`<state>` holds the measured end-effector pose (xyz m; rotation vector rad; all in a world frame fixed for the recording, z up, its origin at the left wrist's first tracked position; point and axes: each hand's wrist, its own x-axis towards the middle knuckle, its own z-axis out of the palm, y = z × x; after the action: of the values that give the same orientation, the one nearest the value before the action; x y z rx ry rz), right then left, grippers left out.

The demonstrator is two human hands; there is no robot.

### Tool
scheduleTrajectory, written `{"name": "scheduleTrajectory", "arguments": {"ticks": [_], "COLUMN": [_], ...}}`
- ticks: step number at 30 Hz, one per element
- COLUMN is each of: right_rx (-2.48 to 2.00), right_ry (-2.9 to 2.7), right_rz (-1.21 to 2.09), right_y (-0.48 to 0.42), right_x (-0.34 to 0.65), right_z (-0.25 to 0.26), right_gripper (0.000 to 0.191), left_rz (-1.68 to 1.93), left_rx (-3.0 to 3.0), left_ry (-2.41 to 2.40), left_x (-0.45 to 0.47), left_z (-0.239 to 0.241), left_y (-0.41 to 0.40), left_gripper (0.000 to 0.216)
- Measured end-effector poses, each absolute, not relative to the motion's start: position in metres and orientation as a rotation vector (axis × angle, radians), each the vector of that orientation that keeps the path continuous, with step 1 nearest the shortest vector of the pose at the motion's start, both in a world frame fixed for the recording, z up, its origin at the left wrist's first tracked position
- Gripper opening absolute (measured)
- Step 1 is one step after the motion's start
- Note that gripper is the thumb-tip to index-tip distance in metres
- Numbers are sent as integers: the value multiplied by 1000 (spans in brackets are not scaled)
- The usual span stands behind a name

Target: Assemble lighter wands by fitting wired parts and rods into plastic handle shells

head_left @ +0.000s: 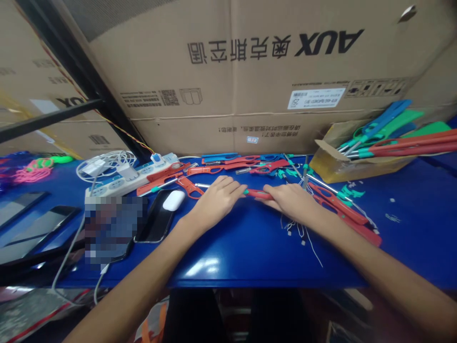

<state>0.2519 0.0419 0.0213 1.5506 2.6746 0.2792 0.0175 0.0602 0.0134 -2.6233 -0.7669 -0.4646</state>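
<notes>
Both hands grip one red long-necked lighter (260, 194) just above the blue table. My left hand (222, 196) is closed around its nozzle end, where a bit of green collar shows; the fingers hide the rest. Closed on the red handle's other end is my right hand (287, 200). Behind them lies a row of red lighters (228, 164), with a blue lighter (219, 156) among them. Right of my right hand are more red lighters (339, 207), a metal tube (323, 182), green plastic pieces (350, 193) and thin white wires (307, 238).
At the back right, an open cardboard box (332, 166) holds red, blue and green lighters. To the left are a power strip (132, 178) with chargers and cables, several phones (155, 224) and a white earphone case (173, 200). A large carton (232, 71) stands behind the table.
</notes>
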Motion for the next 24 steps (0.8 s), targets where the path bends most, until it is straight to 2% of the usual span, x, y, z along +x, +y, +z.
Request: {"name": "scheduleTrajectory", "arguments": {"ticks": [11,17,24], "right_rx": [1513,1477,1531], "right_ry": [2778,2713,2725], "right_rz": [286,364,395], "right_y": [46,46,51], "right_x": [267,265,259], "right_z": [24,18,16], "right_gripper": [35,32,39], "left_rz": [-577,-496,-500], "left_rx": [-2612,-2712,-2637], "left_ry": [-772,-748,-826], "left_x": [32,33,36], "left_z": [5,4,5], "left_y": [56,55,58], "left_gripper": [25,23,22]}}
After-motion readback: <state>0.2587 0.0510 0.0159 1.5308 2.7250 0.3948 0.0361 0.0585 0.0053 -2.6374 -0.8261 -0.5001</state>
